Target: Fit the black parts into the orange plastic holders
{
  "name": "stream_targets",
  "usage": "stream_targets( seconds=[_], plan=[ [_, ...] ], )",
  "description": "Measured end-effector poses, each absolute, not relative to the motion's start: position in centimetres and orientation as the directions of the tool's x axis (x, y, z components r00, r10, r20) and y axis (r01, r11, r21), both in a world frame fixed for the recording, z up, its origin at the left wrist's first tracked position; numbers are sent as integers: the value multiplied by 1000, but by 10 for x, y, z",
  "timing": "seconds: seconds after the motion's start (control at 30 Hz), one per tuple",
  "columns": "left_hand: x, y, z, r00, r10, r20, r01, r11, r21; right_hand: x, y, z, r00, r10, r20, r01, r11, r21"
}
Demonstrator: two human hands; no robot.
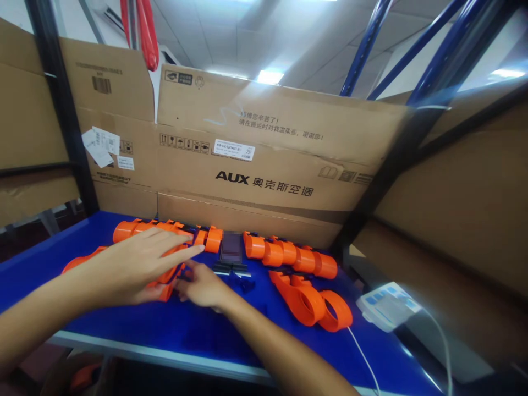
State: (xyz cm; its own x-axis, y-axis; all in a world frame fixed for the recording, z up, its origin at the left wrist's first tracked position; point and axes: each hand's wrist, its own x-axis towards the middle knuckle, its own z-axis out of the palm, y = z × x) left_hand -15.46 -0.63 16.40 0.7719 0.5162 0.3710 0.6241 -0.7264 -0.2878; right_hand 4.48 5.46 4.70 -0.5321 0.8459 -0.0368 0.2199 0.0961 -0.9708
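Note:
My left hand (138, 264) lies over several orange plastic ring parts (165, 275) on the blue table (206, 330), fingers stretched out and apart. My right hand (202, 285) rests just right of it with fingers curled in a pinch near small black pieces (233, 269); what it grips is hidden. A row of orange cylinders (165, 230) runs behind my left hand. A dark phone-like block (231, 246) lies between that row and another orange row (291, 256). Two orange loops (313, 301) lie at the front right.
Large cardboard boxes (264, 159) stand behind the table, with more cardboard (454, 209) on the right. A white power strip with a cable (388, 305) sits at the table's right edge. Dark shelf posts (61, 110) and blue beams (367, 44) frame the space.

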Motion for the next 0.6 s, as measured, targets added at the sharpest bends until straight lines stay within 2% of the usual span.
stream_targets(
  seconds=[0.13, 0.23, 0.3, 0.4, 0.5, 0.53, 0.6],
  plan=[
    [-123, -3, 152, 793, 465, 393, 587, -756, -291, 87, 59, 69, -422, 904, 66, -35, 56, -998],
    [-99, 8, 138, 815, 397, 422, 540, -785, -304, 118, 66, 78, -373, 924, 78, -220, -7, -975],
    [-84, 18, 127, 826, 354, 440, 504, -813, -291, 132, 73, 75, -340, 938, 71, -284, -30, -958],
    [-66, 33, 113, 835, 291, 467, 426, -879, -214, 144, 82, 64, -201, 974, 102, -271, 45, -962],
    [-51, 46, 99, 770, 285, 571, 357, -934, -14, 153, 88, 55, -144, 982, 122, -221, 88, -971],
    [-45, 51, 94, 704, 333, 627, 353, -930, 98, 156, 89, 54, -141, 983, 122, -215, 89, -972],
    [-31, 64, 82, 475, 514, 714, 339, -856, 391, 161, 90, 54, -138, 981, 134, -219, 101, -970]
  ],
)
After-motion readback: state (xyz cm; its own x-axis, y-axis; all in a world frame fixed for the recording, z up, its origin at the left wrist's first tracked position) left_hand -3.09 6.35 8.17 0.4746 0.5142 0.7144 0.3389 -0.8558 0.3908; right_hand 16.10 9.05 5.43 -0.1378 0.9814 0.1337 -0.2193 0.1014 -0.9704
